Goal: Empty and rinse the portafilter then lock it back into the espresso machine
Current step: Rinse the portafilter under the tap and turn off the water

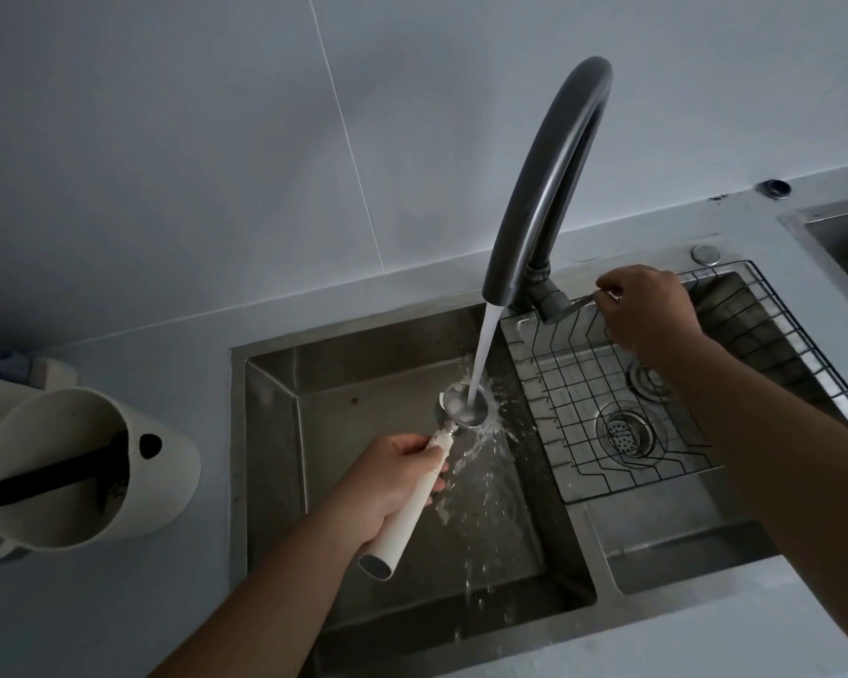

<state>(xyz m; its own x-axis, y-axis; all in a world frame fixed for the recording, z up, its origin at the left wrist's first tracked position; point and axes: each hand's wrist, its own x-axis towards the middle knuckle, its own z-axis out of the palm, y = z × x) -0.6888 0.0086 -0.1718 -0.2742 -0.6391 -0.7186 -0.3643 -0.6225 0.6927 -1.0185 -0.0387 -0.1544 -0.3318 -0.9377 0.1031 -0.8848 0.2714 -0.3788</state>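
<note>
My left hand (392,482) grips the white handle of the portafilter (463,408) and holds its metal basket under the tap over the left sink basin (363,384). A stream of water (483,354) falls from the dark curved faucet (544,188) into the basket and splashes out to the right. My right hand (652,310) is closed on the faucet lever (581,301) behind the spout. The espresso machine is out of view.
A white knock box (84,467) with a black bar across it stands on the counter at the left. A wire rack (657,384) lies over the right basin, above a drain strainer (625,430). A second sink's corner shows at the far right.
</note>
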